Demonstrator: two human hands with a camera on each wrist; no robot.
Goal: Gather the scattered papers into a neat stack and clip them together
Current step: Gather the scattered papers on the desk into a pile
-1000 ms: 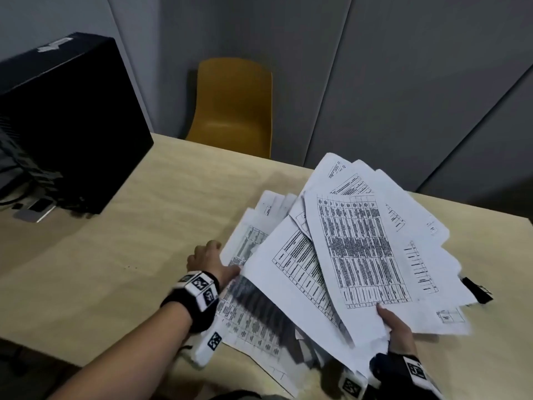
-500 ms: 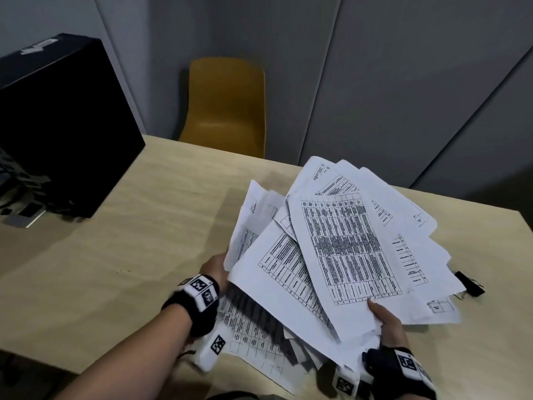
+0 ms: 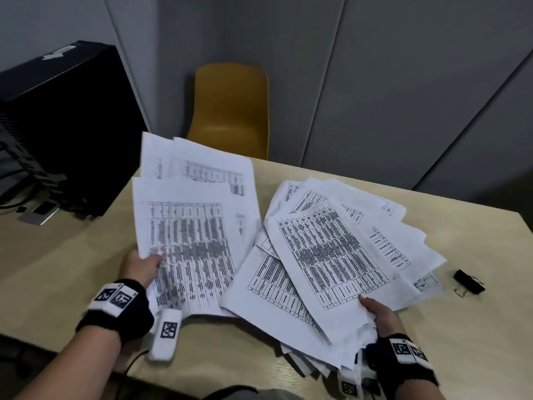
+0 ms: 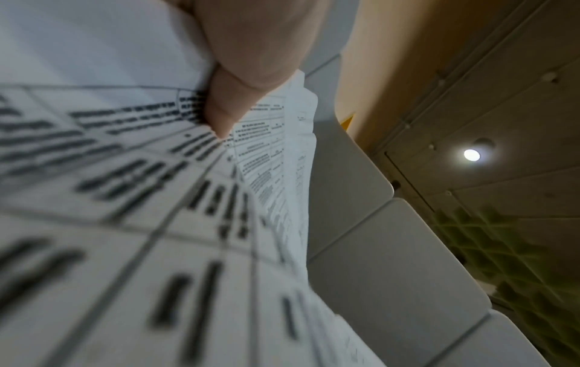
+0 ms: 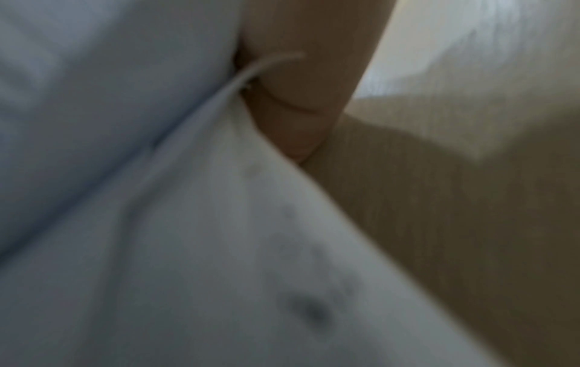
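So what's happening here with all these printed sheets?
A person is gathering loose papers at a wooden table. The left hand holds a few sheets lifted upright, pinched by the thumb. The right hand grips a bigger, fanned-out bundle. Nothing is squared up yet, and the black binder clip lies unused on the table beside the bundle.
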